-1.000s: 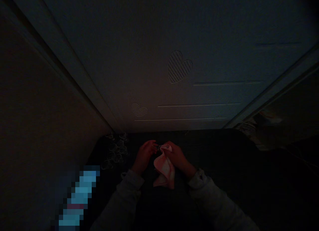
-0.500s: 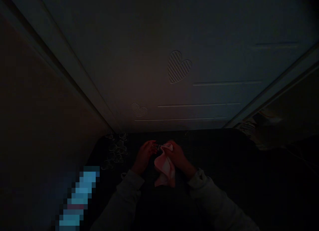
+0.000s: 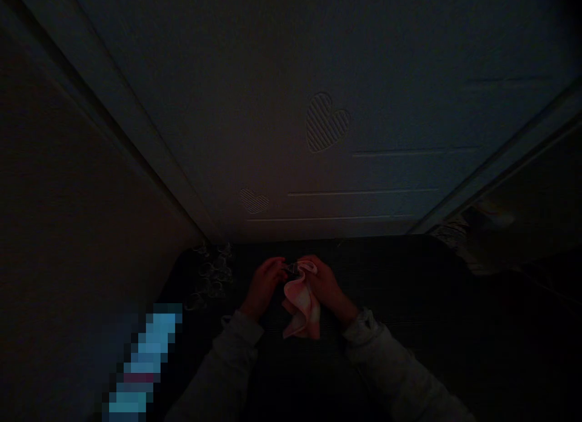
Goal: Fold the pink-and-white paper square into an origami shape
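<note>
In dim light, my right hand [image 3: 322,282] is closed on a pink and white cloth [image 3: 305,310], which hangs down in loose folds. Pinched in the fingers of my left hand [image 3: 264,282] is a small clear piece [image 3: 291,267]; it looks like transparent plastic, but its exact kind cannot be made out. The piece reaches across to the cloth's upper edge beside my right fingers. Whether it touches the cloth is too dark to tell. Left of my left hand lie several similar clear ring-shaped pieces [image 3: 213,273] on the dark table [image 3: 391,288].
A pale panel with embossed hearts [image 3: 327,123] and grooved lines stands behind the table's far edge. A bright, pixelated strip [image 3: 148,355] shows at the lower left. Beyond the right edge are unclear items [image 3: 482,222] in shadow.
The clear piece and the cloth's top fold have shifted slightly between my hands. The hanging cloth is folded differently, and the picture has become a little darker.
</note>
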Demonstrator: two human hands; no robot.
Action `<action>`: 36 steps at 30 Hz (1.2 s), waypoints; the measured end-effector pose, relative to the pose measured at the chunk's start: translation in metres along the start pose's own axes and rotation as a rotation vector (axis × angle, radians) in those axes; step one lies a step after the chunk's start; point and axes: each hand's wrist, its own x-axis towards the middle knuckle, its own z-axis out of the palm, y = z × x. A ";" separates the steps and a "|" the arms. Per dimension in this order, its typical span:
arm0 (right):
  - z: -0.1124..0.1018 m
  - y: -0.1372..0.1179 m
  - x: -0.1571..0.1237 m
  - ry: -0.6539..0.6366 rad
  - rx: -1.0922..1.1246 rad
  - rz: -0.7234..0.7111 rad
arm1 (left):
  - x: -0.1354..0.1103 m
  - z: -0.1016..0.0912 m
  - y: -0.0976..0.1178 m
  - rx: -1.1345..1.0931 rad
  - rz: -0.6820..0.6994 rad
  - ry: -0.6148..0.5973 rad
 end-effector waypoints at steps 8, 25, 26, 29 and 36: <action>0.000 -0.002 0.000 0.050 -0.026 0.024 | 0.000 0.001 0.001 0.044 -0.016 0.014; -0.002 -0.004 -0.001 0.062 0.017 -0.026 | 0.003 -0.009 0.002 -0.240 -0.027 -0.059; -0.003 -0.004 0.000 0.067 0.012 -0.046 | 0.003 -0.008 0.001 -0.202 -0.018 -0.066; -0.003 -0.003 0.003 0.067 0.004 -0.097 | 0.001 -0.005 0.000 -0.020 0.012 -0.108; -0.007 -0.001 0.006 0.032 0.121 -0.028 | -0.006 -0.001 -0.001 0.269 0.046 -0.275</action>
